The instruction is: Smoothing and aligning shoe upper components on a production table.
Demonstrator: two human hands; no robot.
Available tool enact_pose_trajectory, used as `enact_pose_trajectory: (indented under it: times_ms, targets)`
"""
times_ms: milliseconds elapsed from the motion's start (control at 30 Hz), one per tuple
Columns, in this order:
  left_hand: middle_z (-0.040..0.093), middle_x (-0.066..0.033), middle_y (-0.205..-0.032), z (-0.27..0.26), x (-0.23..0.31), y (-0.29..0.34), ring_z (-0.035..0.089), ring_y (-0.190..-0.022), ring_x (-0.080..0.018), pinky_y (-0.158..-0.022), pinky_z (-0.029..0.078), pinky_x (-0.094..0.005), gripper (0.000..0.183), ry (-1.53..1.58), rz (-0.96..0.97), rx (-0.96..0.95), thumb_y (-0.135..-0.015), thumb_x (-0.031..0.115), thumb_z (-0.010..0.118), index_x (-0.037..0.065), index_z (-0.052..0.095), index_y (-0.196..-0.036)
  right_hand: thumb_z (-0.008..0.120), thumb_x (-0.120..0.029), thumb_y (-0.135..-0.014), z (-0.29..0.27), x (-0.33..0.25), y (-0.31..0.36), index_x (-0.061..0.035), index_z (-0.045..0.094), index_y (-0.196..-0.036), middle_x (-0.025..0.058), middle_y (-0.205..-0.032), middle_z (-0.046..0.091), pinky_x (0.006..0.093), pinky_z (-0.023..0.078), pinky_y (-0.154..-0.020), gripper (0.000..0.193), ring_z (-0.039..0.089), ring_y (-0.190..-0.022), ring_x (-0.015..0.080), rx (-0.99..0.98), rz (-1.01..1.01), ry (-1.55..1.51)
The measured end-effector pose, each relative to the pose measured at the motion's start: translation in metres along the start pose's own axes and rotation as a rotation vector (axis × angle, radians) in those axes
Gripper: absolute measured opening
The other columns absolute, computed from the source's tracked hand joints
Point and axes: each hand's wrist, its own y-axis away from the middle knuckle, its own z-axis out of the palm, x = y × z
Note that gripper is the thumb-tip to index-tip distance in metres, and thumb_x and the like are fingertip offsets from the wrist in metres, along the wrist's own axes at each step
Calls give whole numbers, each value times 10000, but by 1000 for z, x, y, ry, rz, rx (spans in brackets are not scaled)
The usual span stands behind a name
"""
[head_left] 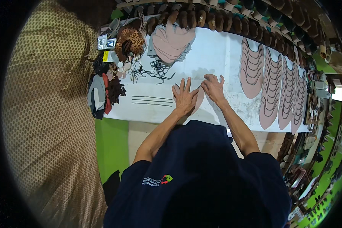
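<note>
A pink, rounded shoe-upper piece [198, 99] lies on the white tabletop in front of me, partly covered by my hands. My left hand [185, 98] rests on it with the fingers spread and the palm down. At its far right edge is my right hand [214, 89], fingers bent but apart, with thumb and fingertips touching the edge. A short dark line, maybe cord, shows between the hands; whether the right fingertips press it is too small to tell. Left of my hands, several dark cord strips [152, 100] lie straight in parallel.
Overlapping rows of dark-edged pink pieces [270, 91] cover the table's right side. Farther back are a stack of pink and grey pieces [173, 41] and tangled dark cords [160, 70]. Scraps and packets [112, 76] crowd the left end. Shoe racks [231, 26] border the table; a patterned curtain [57, 114] hangs left.
</note>
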Motion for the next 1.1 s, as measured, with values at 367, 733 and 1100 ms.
enact_pose_trajectory:
  times_ms: [367,733,1100]
  targets:
    - [290,-172,-1711,2,0,-1,179,-1585,-419,-1155,113,-788,222,37,-44,-6,-941,223,678,223,798,-1127,688,-234,-953,-5,-1,-8,-123,793,-969,28,-1299,664,724,173,-1190,154,583,-1279,235,-66,34,51]
    - [292,-197,-1707,4,4,-7,155,-1586,-449,-1162,72,-781,235,138,-92,0,-925,210,668,121,795,-1102,746,-262,-841,-2,-9,-22,-133,791,-862,18,-1271,659,731,210,-1166,138,588,-1266,254,-129,125,123]
    - [250,-177,-1732,13,-4,5,146,-1587,-440,-1133,99,-802,378,97,-32,31,-873,243,724,188,786,-1242,860,-438,-756,-2,-6,-33,-169,809,-883,37,-1235,650,617,294,-1131,302,547,-1248,286,-127,438,-57]
